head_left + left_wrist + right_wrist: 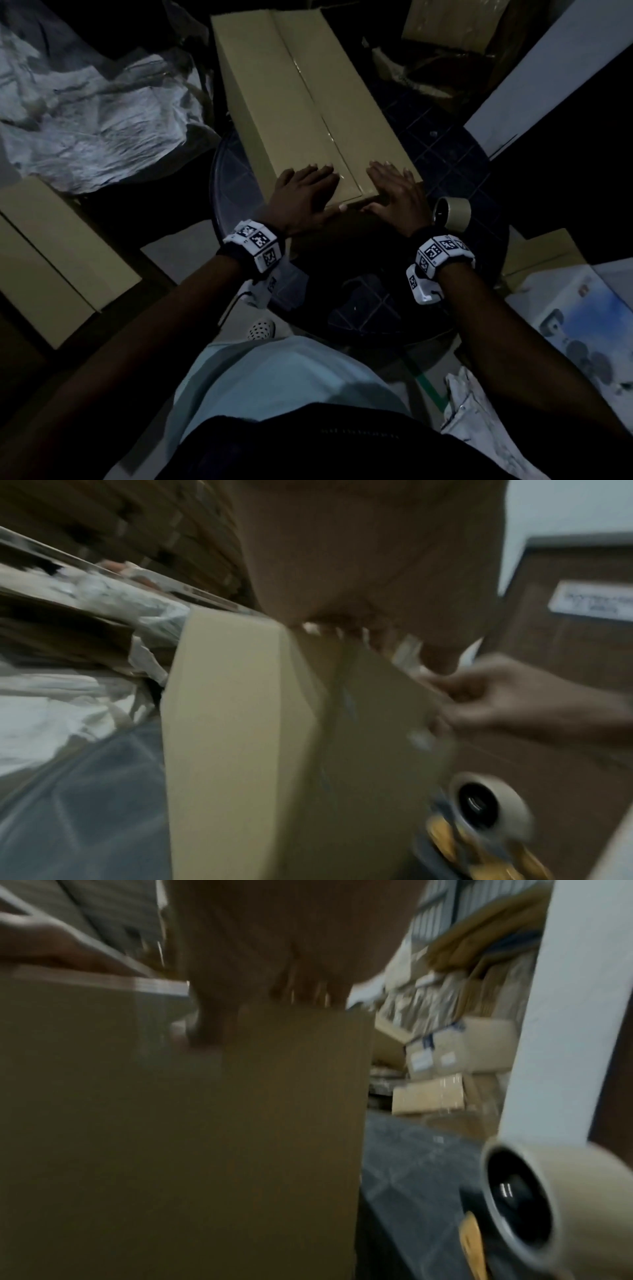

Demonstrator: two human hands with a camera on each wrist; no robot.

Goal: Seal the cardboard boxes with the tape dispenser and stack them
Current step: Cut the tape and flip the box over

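A long tan cardboard box [291, 99] lies on a round dark table [472, 240], its flaps closed and a shiny tape strip running down the centre seam. My left hand [303, 192] lies flat on the near end of the top, left of the seam, thumb over the near edge. My right hand [394, 192] lies flat to the right of the seam, thumb also at the edge. The same box [232, 737] [171, 1137] fills both wrist views, blurred. A tape dispenser with a beige roll [451, 211] [486, 807] [520, 1204] sits on the table just right of my right hand.
Another closed cardboard box [51, 246] lies at the left on the floor. Crumpled white plastic sheeting [92, 113] is at the upper left. More cartons [448, 37] stand behind, a white panel [548, 78] at the right, and a printed white box [582, 318] at the lower right.
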